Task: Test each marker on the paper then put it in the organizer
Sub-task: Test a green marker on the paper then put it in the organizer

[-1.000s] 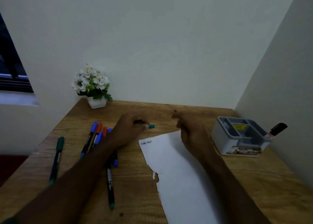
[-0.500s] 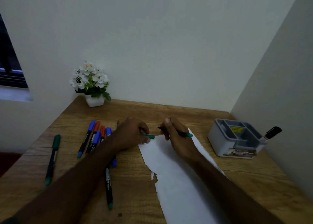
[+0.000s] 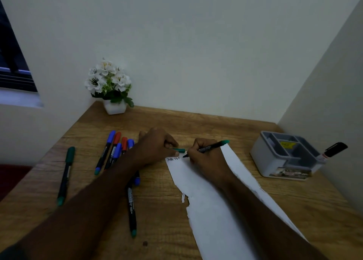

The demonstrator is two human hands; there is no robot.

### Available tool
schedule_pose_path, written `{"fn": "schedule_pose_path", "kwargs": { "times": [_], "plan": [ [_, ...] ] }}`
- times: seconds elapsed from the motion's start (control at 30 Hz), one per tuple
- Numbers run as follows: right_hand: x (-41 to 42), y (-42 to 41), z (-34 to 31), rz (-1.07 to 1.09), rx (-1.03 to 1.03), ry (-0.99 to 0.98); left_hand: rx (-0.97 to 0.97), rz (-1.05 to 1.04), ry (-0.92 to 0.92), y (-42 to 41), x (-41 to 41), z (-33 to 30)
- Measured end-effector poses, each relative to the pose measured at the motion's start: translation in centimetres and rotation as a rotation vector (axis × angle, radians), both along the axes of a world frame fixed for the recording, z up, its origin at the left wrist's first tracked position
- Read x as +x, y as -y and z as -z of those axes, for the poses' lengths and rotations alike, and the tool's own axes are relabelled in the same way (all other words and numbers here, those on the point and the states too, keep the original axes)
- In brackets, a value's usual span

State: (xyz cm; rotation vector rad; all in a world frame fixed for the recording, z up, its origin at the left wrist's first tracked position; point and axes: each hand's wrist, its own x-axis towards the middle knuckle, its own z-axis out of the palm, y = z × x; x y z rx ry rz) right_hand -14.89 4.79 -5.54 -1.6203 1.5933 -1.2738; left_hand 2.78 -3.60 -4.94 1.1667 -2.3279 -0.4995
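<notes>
My right hand (image 3: 206,157) grips a black marker with a green end (image 3: 213,146), its tip down on the top of the white torn paper (image 3: 214,210), just right of some scribbles (image 3: 172,158). My left hand (image 3: 155,147) pinches the marker's green cap (image 3: 179,150) at the paper's top left corner. The grey organizer (image 3: 275,161) sits at the right by the wall, with one black-capped marker (image 3: 332,150) leaning out of it.
Several blue and red markers (image 3: 113,151) lie left of my left arm, a green-capped one (image 3: 65,175) farther left, another marker (image 3: 131,210) under my forearm. A white flower pot (image 3: 115,106) stands at the back left corner. Walls close the back and right.
My right hand took the uncapped marker and brought its tip down onto the paper's top. My left hand kept the cap and settled at the paper's corner.
</notes>
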Motion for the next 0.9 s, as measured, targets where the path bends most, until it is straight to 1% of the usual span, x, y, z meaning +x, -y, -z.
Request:
{"fn": "schedule_pose_path", "kwargs": {
  "times": [0.3,0.67,0.9],
  "plan": [
    [-0.1,0.1,0.1,0.003,-0.009,-0.035,0.03,-0.008,0.041,-0.5,-0.1,-0.5],
    [-0.2,0.6,0.5,0.052,-0.01,-0.146,0.055,-0.009,0.055,-0.8,-0.2,-0.9],
    [-0.1,0.6,0.6,0.036,-0.014,-0.079,0.054,-0.009,0.054,-0.9,-0.2,-1.0]
  ]
}}
